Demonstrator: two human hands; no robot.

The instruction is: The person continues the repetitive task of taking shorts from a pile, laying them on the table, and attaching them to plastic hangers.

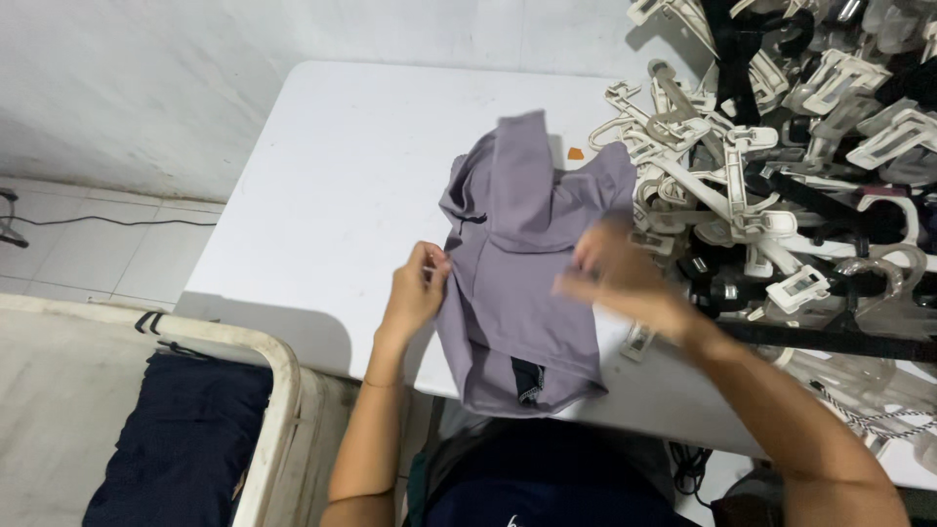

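Observation:
A lilac-grey garment (517, 273) lies partly folded on the white table (342, 185), a dark label or lining showing at its near hem. My left hand (415, 293) pinches the garment's left edge. My right hand (615, 273) is blurred with motion over the garment's right side, fingers spread; whether it grips the cloth I cannot tell. One sleeve or flap (522, 166) stands folded up toward the far side.
A big heap of white and black plastic hangers (781, 146) covers the table's right side. A small orange scrap (575, 153) lies beyond the garment. At lower left a white tub (283, 390) holds dark blue cloth (185, 439). A cable (117, 221) runs along the tiled floor.

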